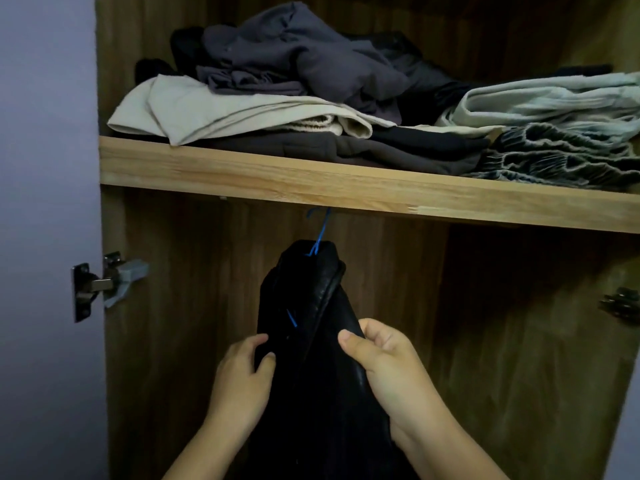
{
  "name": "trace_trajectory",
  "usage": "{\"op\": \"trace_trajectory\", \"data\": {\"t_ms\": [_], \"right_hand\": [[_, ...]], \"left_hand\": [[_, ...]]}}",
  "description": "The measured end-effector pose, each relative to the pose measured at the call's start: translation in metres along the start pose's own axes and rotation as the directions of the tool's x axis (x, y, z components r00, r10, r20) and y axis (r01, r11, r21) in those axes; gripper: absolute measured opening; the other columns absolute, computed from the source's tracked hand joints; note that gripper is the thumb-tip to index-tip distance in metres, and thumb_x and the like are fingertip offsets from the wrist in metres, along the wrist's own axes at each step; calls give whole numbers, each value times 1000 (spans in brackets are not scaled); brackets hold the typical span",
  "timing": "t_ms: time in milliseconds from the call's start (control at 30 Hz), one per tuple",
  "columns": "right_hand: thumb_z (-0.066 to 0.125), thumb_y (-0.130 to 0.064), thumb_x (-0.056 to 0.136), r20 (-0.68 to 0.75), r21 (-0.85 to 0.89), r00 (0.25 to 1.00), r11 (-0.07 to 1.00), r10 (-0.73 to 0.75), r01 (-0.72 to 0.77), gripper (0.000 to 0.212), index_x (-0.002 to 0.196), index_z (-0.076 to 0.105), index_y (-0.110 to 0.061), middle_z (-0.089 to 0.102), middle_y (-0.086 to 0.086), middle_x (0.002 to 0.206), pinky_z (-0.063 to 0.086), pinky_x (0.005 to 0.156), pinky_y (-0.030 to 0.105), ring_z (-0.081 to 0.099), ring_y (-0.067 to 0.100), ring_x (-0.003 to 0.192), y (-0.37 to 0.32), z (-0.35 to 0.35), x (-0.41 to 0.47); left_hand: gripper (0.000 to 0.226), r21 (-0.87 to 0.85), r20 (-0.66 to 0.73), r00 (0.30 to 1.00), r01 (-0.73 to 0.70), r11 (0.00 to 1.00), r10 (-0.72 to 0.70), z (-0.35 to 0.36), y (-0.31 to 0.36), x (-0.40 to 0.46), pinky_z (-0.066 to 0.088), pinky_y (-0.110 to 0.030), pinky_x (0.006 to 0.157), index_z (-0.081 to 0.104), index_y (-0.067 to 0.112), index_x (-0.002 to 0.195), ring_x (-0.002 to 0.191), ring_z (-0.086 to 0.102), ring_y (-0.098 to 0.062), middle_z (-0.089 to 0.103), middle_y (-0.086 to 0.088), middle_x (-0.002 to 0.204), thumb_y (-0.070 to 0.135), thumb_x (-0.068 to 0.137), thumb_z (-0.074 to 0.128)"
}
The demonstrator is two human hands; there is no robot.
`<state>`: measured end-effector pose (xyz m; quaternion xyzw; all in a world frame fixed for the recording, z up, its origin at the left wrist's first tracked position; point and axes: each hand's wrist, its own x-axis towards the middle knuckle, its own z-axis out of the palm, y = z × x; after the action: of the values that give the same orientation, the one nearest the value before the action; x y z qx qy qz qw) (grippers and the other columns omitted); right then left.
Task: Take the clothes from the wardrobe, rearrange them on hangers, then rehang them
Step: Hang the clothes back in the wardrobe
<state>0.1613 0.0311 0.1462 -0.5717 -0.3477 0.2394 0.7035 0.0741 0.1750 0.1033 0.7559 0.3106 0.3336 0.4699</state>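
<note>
- One black jacket (311, 341), leathery at its collar, hangs in the lower centre of the frame inside the wooden wardrobe (519, 341); its long axis runs straight up and down, collar end at the top, the rest falling out of the bottom edge of the frame
- One blue wire hanger (319, 233) carries it; the hook points up and vanishes behind the front edge of the shelf (242, 171), so what it hooks on is hidden. A short blue piece of the hanger also shows through the jacket's front opening, left of centre
- The jacket is seen nearly edge-on, its folded collar running diagonally from upper right down to lower left
- Two bare hands reach up from the bottom of the frame, one on each side of the jacket
- The left hand (242, 372) grips the jacket's left edge, thumb and curled fingers closed on the black cloth
- The right hand (377, 362) pinches the jacket's right edge below the collar between thumb and bent fingers
- Above, the one shelf crosses the frame from left to right and holds a loose heap of folded and crumpled clothes: a cream garment (207, 105) at the left front, a grey garment (294, 53) piled on top, dark pieces beneath, a pale blue-grey garment (554, 98) and a ruched dark grey patterned one (561, 157) at the right
- Two metal door hinges show: one hinge (104, 282) at the middle left, one right-hand hinge (621, 304) at the right edge
- A lilac wall (41, 202) fills the left strip of the frame
</note>
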Motion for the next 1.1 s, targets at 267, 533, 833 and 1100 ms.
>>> {"op": "trace_trajectory", "data": {"t_ms": [267,533,833,1100], "right_hand": [[55,-13,93,-21,74,995,992,-102,103,13,87,65,-7,71,12,80,56,62,29,69,21,71,16,29,81],[54,-11,93,-9,159,991,979,-131,131,15,81,62,-9,70,5,73,56,60,25,68,18,69,42,83,156],[53,-11,93,67,29,994,996,-87,85,14,87,65,-14,72,3,80,54,72,29,69,18,80,74,118,207],[50,-20,95,97,-378,994,922,-57,90,21,114,55,-12,65,6,107,51,84,30,62,20,98,75,112,195]], "left_hand": [[38,10,-15,991,-129,992,129,-5,-12,67,32,-32,109,43,23,136,129,39,-16,43,-1,139,24,98,43],[44,-7,-78,988,-138,990,137,-19,-40,115,28,-27,108,35,24,142,133,37,-15,39,1,145,29,99,38],[40,-189,-141,990,-6,982,-21,-26,-65,137,26,-26,108,39,19,140,132,39,-16,41,-2,145,25,101,33],[42,-133,-90,995,35,990,-47,-26,-76,123,26,-23,103,37,23,141,131,38,-14,40,0,145,29,100,36]]}}
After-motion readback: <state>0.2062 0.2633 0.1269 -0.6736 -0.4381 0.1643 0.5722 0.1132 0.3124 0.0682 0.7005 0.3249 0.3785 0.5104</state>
